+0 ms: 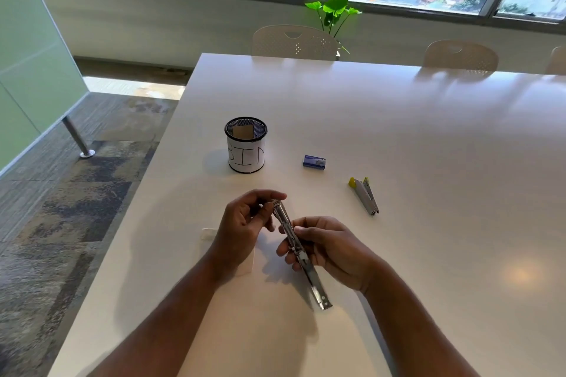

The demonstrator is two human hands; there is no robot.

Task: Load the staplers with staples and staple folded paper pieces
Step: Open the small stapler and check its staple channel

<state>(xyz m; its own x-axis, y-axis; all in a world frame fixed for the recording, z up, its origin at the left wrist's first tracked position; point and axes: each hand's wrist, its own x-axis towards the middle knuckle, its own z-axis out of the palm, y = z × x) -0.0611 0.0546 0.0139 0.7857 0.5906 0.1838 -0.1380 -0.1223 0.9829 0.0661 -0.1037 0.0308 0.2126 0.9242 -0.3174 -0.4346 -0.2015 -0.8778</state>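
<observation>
A silver metal stapler (315, 281), opened out long, is held above the white table (398, 138). My right hand (330, 249) grips it round its middle. My left hand (245, 223) pinches its far tip with curled fingers. A second stapler (366, 194), silver with yellow ends, lies on the table to the right. A small blue staple box (314, 161) sits beyond my hands. White paper pieces (211, 234) lie under my left wrist, mostly hidden.
A black mesh cup (246, 145) with a paper label reading BIN stands at the back left, a brown piece inside it. The table's left edge runs close to my left arm. Chairs (294, 41) and a green plant (333, 11) stand at the far side.
</observation>
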